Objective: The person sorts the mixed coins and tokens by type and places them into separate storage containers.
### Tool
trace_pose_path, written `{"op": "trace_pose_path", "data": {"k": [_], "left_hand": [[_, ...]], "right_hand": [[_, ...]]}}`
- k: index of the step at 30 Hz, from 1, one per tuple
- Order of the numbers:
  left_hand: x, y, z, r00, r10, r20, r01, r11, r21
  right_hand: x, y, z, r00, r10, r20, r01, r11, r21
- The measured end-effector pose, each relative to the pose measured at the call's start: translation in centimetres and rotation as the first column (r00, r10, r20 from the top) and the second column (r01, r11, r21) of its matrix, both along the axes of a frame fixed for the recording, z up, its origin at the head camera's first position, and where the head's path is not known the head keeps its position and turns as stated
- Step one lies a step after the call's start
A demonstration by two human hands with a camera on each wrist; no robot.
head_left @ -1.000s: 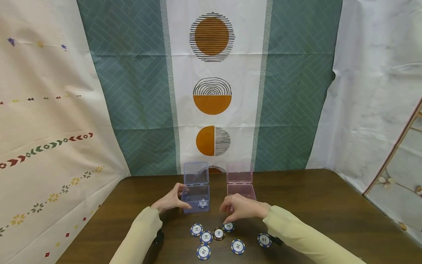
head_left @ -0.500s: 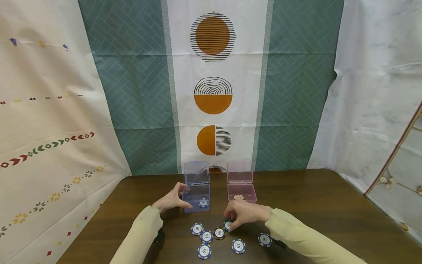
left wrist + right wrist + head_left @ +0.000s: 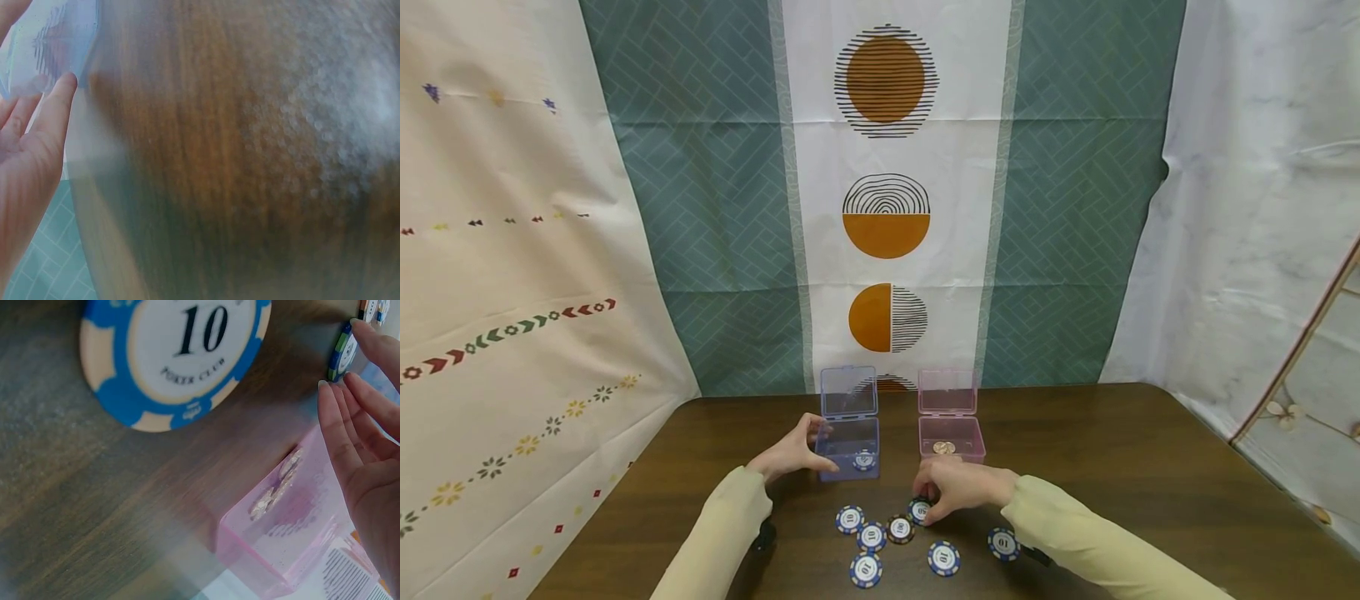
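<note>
Pinching a dark-edged poker chip (image 3: 919,510) between thumb and fingertips, the person's right hand (image 3: 957,487) is curling down over the near middle of the dark wooden table (image 3: 1112,467); in the right wrist view that chip (image 3: 342,353) is tilting up on its edge against the fingertips (image 3: 359,328). Just left of it a brown-rimmed chip (image 3: 899,528) is lying flat, touching or nearly touching it, and blue chips marked 10 are lying around them: two to the left (image 3: 850,518) (image 3: 871,537), one nearer still (image 3: 866,570), one near the middle (image 3: 943,558) and one off to the right (image 3: 1003,543), beside the right sleeve. The person's left hand (image 3: 792,454) is resting against the left side of a clear blue box (image 3: 847,450), fingers gently bent around its wall and thumb along the near corner, steadying it; the left wrist view is showing those fingers (image 3: 53,103) lying against the blue plastic (image 3: 47,37). That box is standing open with its lid upright at the far side and one blue chip (image 3: 864,459) lying inside. To its right, a clear pink box (image 3: 951,437) is likewise standing open, just beyond the right hand, with a few coppery coins (image 3: 943,447) in it. Patterned cloths are hanging behind the table.
</note>
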State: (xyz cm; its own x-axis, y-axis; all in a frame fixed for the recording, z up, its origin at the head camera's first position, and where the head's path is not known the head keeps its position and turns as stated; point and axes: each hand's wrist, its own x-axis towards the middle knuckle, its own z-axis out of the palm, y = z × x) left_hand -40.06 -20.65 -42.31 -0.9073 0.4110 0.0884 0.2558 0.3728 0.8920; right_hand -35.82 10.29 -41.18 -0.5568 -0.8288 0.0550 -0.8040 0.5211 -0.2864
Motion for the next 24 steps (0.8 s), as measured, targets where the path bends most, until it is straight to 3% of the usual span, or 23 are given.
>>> {"op": "trace_pose_path", "data": {"k": [5, 13, 24], "left_hand": [[0.3, 0.0, 0.6, 1.000, -0.003, 0.000, 0.003, 1.000, 0.022], [-1.2, -0.5, -1.1, 1.000, 0.019, -0.015, -0.019, 0.999, -0.028], [-1.1, -0.5, -1.4, 1.000, 0.018, -0.016, -0.018, 1.000, -0.025]], "right_hand": [[0.2, -0.3, 0.2, 0.999, 0.010, -0.039, -0.009, 0.999, 0.032], [0.5, -0.7, 0.2, 0.999, 0.029, -0.032, -0.028, 0.999, 0.030], [0.4, -0.9, 0.2, 0.999, 0.007, -0.039, -0.008, 1.000, -0.003]]}}
